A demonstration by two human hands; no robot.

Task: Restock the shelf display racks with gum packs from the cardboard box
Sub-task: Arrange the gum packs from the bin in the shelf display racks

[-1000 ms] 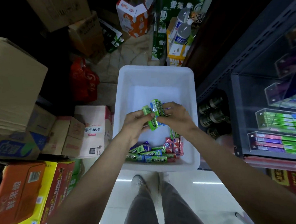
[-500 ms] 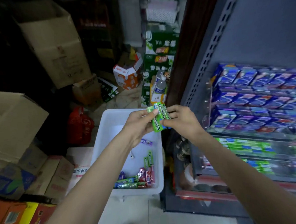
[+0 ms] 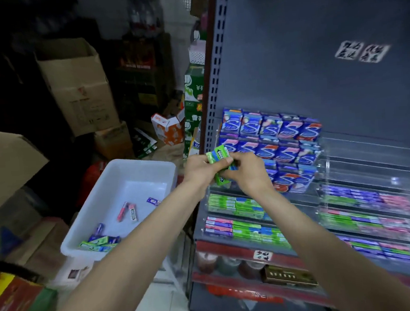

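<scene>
while both hands [image 3: 224, 171] grip green gum packs [image 3: 217, 158], blurred rack [image 3: 264, 214] below seems part-stocked.

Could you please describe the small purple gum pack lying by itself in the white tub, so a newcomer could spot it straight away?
Find the white tub on the floor, left of the grey shelf unit. On its bare floor, nearest the shelf-side wall, lies one purple gum pack. It lies alone, right of the pink pack and the white pack.

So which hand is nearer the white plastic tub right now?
Left. The left hand grips the green gum packs just past the white tub's far right corner; the right hand, also gripping them, sits further right, before the display rack.
</scene>
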